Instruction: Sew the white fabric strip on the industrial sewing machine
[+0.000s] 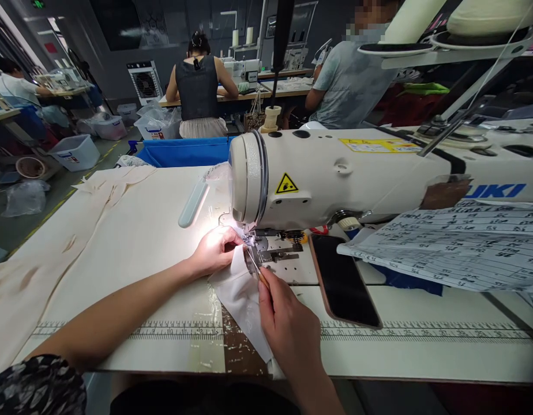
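A white sewing machine stands across the table, its lamp lighting the needle area. My left hand is closed in a pinch on the edge of a small white fabric piece right beside the presser foot. My right hand is closed on a thin metal tool, its tip touching the fabric at the needle plate. The fabric hangs down toward the table's front edge.
A dark phone lies right of the needle plate. Printed paper sheets lie under the machine arm. Cream fabric is spread over the table's left side. Behind it stands a blue bin. People work at tables farther back.
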The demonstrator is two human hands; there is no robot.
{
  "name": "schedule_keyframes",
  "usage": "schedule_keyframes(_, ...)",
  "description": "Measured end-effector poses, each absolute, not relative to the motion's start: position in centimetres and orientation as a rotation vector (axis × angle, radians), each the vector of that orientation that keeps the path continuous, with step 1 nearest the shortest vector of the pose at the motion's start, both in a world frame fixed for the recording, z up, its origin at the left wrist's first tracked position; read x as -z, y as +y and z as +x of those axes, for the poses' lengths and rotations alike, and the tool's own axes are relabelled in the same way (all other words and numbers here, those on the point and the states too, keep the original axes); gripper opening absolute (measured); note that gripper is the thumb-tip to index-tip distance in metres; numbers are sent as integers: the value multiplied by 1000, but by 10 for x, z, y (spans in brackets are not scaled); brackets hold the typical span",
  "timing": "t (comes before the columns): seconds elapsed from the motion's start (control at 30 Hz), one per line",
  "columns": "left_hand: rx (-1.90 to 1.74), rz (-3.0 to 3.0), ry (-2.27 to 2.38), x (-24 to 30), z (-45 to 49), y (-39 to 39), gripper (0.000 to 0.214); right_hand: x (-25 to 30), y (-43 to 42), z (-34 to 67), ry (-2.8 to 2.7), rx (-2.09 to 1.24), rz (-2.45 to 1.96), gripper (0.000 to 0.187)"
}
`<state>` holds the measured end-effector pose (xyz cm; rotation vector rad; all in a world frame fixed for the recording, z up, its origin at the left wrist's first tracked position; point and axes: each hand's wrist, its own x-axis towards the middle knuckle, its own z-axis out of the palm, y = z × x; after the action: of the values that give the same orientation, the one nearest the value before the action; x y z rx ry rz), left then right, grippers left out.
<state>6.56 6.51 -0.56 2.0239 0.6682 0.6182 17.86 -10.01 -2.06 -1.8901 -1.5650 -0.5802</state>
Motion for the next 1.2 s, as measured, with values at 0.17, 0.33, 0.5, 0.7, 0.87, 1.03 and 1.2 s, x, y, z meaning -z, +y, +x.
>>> schedule_keyframes(0.17,-599,2032,700,3,65,65,14,20,-101,178,-1552,579,-1881,43)
schedule_keyframes(0.33,-561,2016,725,2,65,65,17,19,-103,177,-1525,566,-1876,40)
schedule_keyframes(0.5,-552,2031,720,5,65,67,19,20,-102,177,-1537,556,-1885,40)
schedule_keyframes(0.7,-564,2076,694,6,64,66,16,22,-101,178,-1544,544,-1926,41)
schedule_keyframes(0.87,-571,2067,707,5,64,66,16,24,-103,178,-1527,507,-1910,37)
schedule_keyframes(1.03,-574,2025,721,4,65,64,22,23,-106,178,-1517,461,-1894,32)
schedule_keyframes(1.2,-580,2011,719,3,65,64,22,21,-104,176,-1497,502,-1904,36)
